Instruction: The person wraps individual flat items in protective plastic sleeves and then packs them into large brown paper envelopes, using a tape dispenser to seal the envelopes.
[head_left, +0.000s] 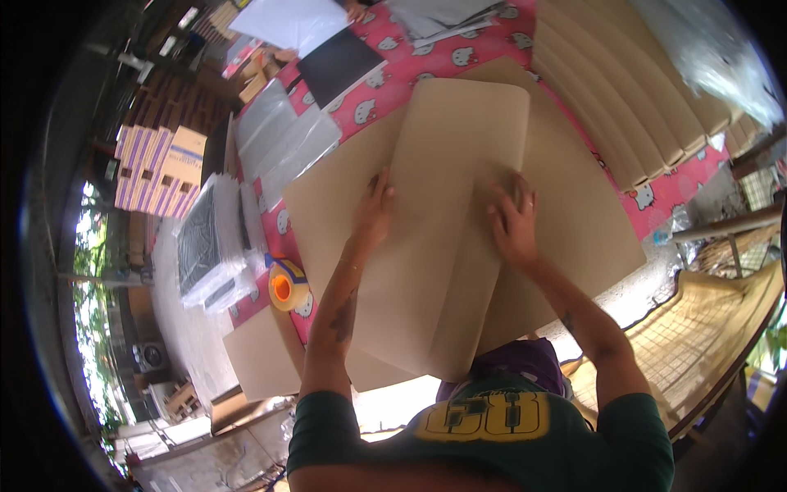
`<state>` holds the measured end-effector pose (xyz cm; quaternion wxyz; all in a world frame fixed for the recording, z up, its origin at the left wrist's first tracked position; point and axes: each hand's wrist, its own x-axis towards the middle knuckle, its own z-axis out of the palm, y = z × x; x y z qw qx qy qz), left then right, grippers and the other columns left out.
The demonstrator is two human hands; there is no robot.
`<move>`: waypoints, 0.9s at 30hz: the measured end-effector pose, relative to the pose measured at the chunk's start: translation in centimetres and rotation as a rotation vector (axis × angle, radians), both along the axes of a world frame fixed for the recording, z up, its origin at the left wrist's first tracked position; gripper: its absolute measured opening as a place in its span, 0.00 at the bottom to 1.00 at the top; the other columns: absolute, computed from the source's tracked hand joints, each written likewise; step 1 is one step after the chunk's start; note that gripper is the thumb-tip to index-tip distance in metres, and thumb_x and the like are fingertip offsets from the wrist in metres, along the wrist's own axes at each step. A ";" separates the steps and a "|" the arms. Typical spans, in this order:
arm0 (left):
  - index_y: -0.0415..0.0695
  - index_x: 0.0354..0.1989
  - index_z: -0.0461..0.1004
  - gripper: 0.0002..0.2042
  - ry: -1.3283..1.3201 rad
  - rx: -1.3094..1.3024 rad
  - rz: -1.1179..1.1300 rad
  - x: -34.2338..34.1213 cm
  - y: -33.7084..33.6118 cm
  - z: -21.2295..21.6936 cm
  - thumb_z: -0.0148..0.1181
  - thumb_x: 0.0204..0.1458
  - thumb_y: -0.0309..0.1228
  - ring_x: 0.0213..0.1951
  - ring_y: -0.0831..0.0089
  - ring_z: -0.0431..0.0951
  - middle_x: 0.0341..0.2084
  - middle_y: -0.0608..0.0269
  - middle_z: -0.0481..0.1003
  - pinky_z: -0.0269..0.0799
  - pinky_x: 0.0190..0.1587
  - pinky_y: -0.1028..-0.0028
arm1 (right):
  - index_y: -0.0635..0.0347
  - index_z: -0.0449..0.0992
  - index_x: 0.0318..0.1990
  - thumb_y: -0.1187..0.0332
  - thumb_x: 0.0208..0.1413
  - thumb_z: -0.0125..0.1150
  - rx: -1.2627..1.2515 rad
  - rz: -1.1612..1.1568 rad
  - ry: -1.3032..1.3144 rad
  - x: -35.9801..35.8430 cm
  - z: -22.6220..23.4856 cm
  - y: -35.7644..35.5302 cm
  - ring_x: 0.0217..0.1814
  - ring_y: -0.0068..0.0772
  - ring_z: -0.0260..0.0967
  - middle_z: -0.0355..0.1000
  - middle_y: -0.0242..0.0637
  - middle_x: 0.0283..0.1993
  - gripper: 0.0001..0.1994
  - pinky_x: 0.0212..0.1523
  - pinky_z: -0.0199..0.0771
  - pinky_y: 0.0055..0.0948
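At frame centre, the left hand [373, 211] and right hand [515, 223] press flat, fingers spread, on a folded brown paper sheet [459, 197] atop the pink-patterned tabletop [393, 82]. Striped cardboard boxes [160, 168] stack upper left; one tape roll [287, 287] sits lower left. Clear bags [283, 139] blur together, uncountable.
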<state>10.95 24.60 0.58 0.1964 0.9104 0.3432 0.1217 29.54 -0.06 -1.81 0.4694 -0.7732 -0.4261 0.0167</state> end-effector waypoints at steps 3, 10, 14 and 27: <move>0.51 0.72 0.50 0.26 0.036 -0.028 0.010 -0.6 0.3 0.1 0.36 0.67 0.45 0.62 0.44 0.65 0.63 0.40 0.62 0.59 0.65 0.56 | 0.58 0.54 0.70 0.62 0.66 0.45 -0.069 -0.127 0.247 -2.6 -3.7 -2.4 0.78 0.49 0.39 0.50 0.53 0.73 0.26 0.74 0.32 0.57; 0.47 0.72 0.47 0.29 0.147 -0.108 0.005 0.5 -0.9 1.3 0.39 0.66 0.46 0.59 0.43 0.67 0.62 0.40 0.63 0.57 0.65 0.53 | 0.73 0.43 0.71 0.61 0.68 0.38 -0.304 -0.153 0.221 -5.2 -1.0 -1.8 0.80 0.50 0.32 0.42 0.55 0.76 0.31 0.74 0.28 0.59; 0.45 0.72 0.47 0.31 0.213 0.278 -0.110 1.0 -2.3 0.4 0.41 0.65 0.47 0.66 0.42 0.56 0.66 0.38 0.56 0.48 0.67 0.43 | 0.74 0.46 0.70 0.62 0.65 0.41 -0.465 -0.135 -0.129 -4.7 0.2 -1.4 0.80 0.50 0.31 0.42 0.56 0.76 0.31 0.74 0.30 0.59; 0.45 0.72 0.48 0.37 0.115 0.400 -0.110 2.4 -10.2 -1.5 0.50 0.58 0.48 0.69 0.30 0.43 0.68 0.29 0.46 0.42 0.67 0.37 | 0.61 0.67 0.60 0.54 0.58 0.51 -0.430 0.377 -0.510 -0.4 2.2 2.2 0.75 0.57 0.41 0.51 0.56 0.69 0.26 0.73 0.39 0.56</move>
